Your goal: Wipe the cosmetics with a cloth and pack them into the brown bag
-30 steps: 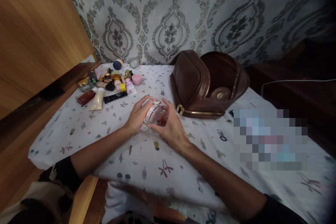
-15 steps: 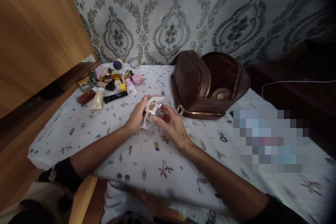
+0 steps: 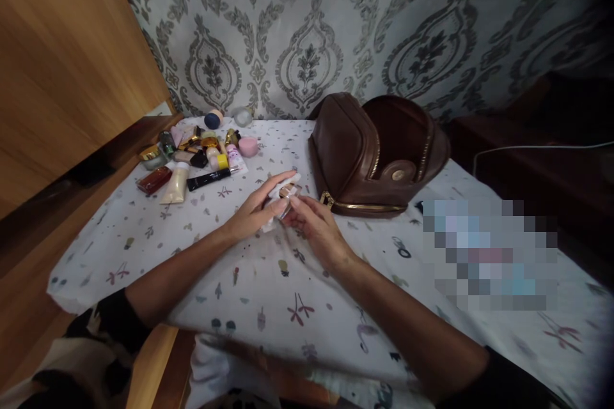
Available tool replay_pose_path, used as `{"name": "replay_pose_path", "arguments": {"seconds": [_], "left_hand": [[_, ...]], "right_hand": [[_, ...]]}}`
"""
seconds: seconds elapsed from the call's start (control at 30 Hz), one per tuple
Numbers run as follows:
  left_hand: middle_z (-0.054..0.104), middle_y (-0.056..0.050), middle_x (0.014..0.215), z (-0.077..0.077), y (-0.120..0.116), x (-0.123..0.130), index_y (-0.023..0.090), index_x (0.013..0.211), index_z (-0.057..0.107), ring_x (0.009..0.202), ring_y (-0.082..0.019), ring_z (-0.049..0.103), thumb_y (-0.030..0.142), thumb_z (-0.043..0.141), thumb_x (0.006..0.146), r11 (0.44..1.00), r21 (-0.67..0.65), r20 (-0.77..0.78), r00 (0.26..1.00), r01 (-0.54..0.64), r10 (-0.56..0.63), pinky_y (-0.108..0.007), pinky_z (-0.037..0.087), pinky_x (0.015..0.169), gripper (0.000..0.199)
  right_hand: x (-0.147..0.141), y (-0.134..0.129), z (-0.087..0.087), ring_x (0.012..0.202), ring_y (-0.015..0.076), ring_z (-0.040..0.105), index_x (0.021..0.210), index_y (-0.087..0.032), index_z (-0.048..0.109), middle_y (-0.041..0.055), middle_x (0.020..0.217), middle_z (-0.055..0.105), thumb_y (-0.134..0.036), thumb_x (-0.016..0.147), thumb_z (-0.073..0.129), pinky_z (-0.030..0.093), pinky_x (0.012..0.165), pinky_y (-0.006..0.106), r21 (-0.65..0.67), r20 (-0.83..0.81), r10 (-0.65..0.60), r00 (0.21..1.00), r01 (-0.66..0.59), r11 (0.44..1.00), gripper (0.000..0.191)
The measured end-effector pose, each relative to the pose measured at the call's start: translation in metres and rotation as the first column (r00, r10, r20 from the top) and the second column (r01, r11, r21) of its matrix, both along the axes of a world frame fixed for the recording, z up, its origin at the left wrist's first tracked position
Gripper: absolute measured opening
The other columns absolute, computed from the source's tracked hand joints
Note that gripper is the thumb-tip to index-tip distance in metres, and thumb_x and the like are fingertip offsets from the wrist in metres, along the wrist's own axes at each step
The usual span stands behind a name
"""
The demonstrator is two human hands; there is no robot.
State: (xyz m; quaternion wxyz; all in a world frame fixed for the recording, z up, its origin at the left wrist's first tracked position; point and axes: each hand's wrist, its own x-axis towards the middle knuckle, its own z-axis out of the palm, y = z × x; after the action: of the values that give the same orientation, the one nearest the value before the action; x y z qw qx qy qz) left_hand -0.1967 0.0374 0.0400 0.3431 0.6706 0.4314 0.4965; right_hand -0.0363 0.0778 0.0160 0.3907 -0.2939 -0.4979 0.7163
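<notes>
A wall is covered in pale wallpaper [image 3: 309, 64] with grey damask scrolls. The bench [image 3: 192, 281] is draped in a smooth white cloth printed with small plant motifs and creased near its front edge. At its far right-hand part, a slumped brown bag [image 3: 350, 140], leather-like and faintly glossy, is held wide open at the top, its curved mouth edged by gold zip teeth. The left hand [image 3: 252, 214] is curled around a crumpled white wipe [image 3: 267, 226], in which a small round clear-walled jar [image 3: 288, 190] is cradled; the jar is pinched by the fingertips of the right hand [image 3: 319, 227]. At far left, a matte cream tube [image 3: 175, 184], a slim black tube [image 3: 210, 179] and a rounded pink pot [image 3: 248, 146] are clustered among other cosmetics.
</notes>
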Motion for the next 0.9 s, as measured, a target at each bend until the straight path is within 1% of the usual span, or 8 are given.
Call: {"name": "replay_pose_path", "arguments": {"seconds": [0.1, 0.2, 0.4, 0.5, 0.6, 0.7, 0.77, 0.9], "left_hand": [[0.065, -0.008, 0.128, 0.001, -0.001, 0.001, 0.022, 0.133, 0.06, 0.117, -0.024, 0.059, 0.043, 0.061, 0.091, 0.995, 0.042, -0.04, 0.995, -0.086, 0.087, -0.033, 0.042, 0.105, 0.047], [0.07, -0.006, 0.114, 0.002, -0.001, 0.004, 0.022, 0.12, 0.067, 0.107, -0.022, 0.063, 0.04, 0.066, 0.088, 0.986, 0.065, -0.013, 0.988, -0.151, 0.152, -0.031, 0.046, 0.097, 0.037], [0.073, -0.009, 0.116, 0.002, -0.003, 0.011, 0.021, 0.095, 0.074, 0.112, -0.023, 0.065, 0.033, 0.067, 0.088, 0.965, 0.154, 0.057, 0.977, -0.212, 0.206, -0.036, 0.045, 0.102, 0.016], [0.073, -0.01, 0.118, 0.002, -0.005, 0.011, 0.022, 0.096, 0.075, 0.117, -0.025, 0.064, 0.032, 0.064, 0.09, 0.957, 0.23, 0.021, 0.984, -0.175, 0.175, -0.041, 0.044, 0.106, 0.016], [0.072, -0.011, 0.122, 0.001, -0.006, 0.01, 0.022, 0.104, 0.076, 0.128, -0.027, 0.058, 0.03, 0.056, 0.095, 0.939, 0.337, -0.104, 0.989, -0.063, 0.103, -0.048, 0.04, 0.111, 0.023], [0.07, -0.011, 0.127, -0.002, -0.005, 0.008, 0.023, 0.115, 0.073, 0.134, -0.027, 0.053, 0.025, 0.05, 0.097, 0.914, 0.405, -0.195, 0.978, 0.016, 0.069, -0.052, 0.039, 0.113, 0.03], [0.069, -0.01, 0.13, -0.002, -0.005, 0.009, 0.024, 0.12, 0.071, 0.134, -0.026, 0.054, 0.022, 0.051, 0.096, 0.902, 0.432, -0.218, 0.972, 0.016, 0.087, -0.051, 0.041, 0.113, 0.032], [0.068, -0.01, 0.131, -0.001, -0.007, 0.012, 0.024, 0.124, 0.069, 0.123, -0.022, 0.063, 0.021, 0.054, 0.095, 0.884, 0.463, -0.191, 0.966, -0.068, 0.175, -0.041, 0.049, 0.107, 0.034]], "right_hand": [[0.0, -0.001, 0.003, 0.068, 0.0156, 0.063, 0.09, -0.017, 0.069, 0.0021, 0.077, 0.067, -0.061, 0.069, 0.077, 0.05, 0.071, 0.031, -0.045, -0.03, 0.043, 0.999, -0.045, 0.998, 0.049], [0.0, -0.001, 0.004, 0.067, 0.0159, 0.065, 0.085, -0.018, 0.068, 0.0025, 0.076, 0.068, -0.061, 0.071, 0.076, 0.052, 0.071, 0.03, -0.061, -0.033, 0.069, 0.997, -0.07, 0.996, 0.046], [0.0, 0.001, 0.004, 0.068, 0.0168, 0.068, 0.08, -0.019, 0.067, 0.0029, 0.077, 0.07, -0.061, 0.071, 0.075, 0.054, 0.071, 0.03, -0.127, -0.061, 0.091, 0.994, -0.098, 0.987, 0.044], [0.001, 0.004, 0.006, 0.07, 0.0181, 0.068, 0.081, -0.02, 0.068, 0.0041, 0.077, 0.071, -0.061, 0.076, 0.071, 0.056, 0.071, 0.03, -0.209, -0.088, 0.096, 0.991, -0.113, 0.971, 0.042], [0.003, 0.008, 0.007, 0.071, 0.019, 0.068, 0.082, -0.019, 0.067, 0.0054, 0.075, 0.07, -0.059, 0.083, 0.063, 0.058, 0.073, 0.032, -0.292, -0.114, 0.065, 0.991, -0.096, 0.952, 0.04], [0.005, 0.012, 0.006, 0.07, 0.0198, 0.067, 0.085, -0.019, 0.065, 0.0062, 0.075, 0.069, -0.059, 0.087, 0.056, 0.059, 0.075, 0.034, -0.278, -0.128, 0.061, 0.99, -0.095, 0.956, 0.041], [0.006, 0.012, 0.006, 0.071, 0.0206, 0.067, 0.086, -0.02, 0.064, 0.0064, 0.076, 0.069, -0.06, 0.087, 0.053, 0.058, 0.074, 0.035, -0.246, -0.129, 0.072, 0.989, -0.102, 0.964, 0.041], [0.005, 0.011, 0.01, 0.072, 0.0195, 0.066, 0.093, -0.023, 0.063, 0.0033, 0.081, 0.069, -0.055, 0.085, 0.054, 0.057, 0.075, 0.035, -0.233, -0.182, 0.058, 0.982, -0.101, 0.967, 0.034]]}}
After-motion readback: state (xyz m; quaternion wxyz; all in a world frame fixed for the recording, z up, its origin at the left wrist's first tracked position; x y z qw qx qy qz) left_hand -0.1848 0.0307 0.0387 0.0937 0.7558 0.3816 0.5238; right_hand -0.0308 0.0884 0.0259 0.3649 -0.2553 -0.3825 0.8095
